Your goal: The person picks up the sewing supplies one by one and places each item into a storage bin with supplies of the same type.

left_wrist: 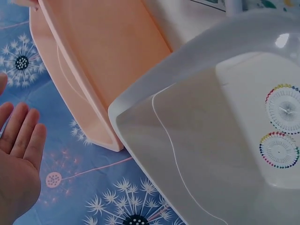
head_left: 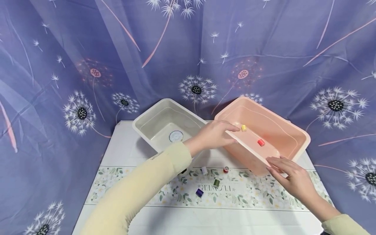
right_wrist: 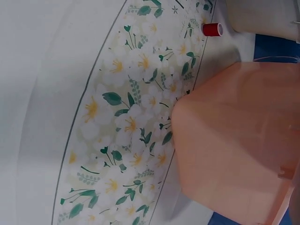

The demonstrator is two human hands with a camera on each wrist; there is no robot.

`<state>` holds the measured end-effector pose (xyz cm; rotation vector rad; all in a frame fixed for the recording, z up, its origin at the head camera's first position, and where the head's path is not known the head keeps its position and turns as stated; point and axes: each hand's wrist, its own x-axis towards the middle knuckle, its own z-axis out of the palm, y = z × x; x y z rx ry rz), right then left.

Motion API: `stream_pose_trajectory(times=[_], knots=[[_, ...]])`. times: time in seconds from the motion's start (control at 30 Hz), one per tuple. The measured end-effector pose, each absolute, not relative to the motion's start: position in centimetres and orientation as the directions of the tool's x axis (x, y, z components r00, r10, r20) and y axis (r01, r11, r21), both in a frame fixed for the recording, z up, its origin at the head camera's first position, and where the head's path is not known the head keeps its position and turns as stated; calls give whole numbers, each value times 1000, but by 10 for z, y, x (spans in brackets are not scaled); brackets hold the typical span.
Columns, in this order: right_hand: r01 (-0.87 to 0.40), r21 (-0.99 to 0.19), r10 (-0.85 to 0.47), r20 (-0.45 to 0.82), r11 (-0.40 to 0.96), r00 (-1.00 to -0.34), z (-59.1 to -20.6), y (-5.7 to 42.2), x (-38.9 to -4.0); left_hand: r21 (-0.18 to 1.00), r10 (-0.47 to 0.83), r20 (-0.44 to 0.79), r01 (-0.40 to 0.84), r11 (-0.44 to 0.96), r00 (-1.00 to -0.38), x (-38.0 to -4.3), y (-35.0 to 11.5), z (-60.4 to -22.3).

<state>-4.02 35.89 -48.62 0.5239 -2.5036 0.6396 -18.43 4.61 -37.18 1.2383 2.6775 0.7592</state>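
A pink tub stands tilted at the back right of the table; in it a yellow spool and a red spool lie by its near wall. My left hand reaches to the tub's near-left rim with its fingers straight; the left wrist view shows that palm open beside the pink tub. My right hand holds the near-right corner, thumb on the rim and fingers against the outer wall. The right wrist view shows that pink corner over the flowered cloth.
A white tub with a pin wheel on its floor stands left of the pink one. Loose spools lie on the flowered strip: white, red, green, purple. A dandelion-print curtain hangs behind.
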Motion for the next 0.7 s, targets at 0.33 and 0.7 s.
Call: stream_pose_trajectory(times=[0.33,0.7], knots=[[-435,-280,-269,478,856,-836,-465,373,-52,460,765,117,717,524,-634,-174,28,-371],[-351,-242,-237,399,905,-886,-452,411,-75,466,771,117,720,514,-626,-164,12,-373]])
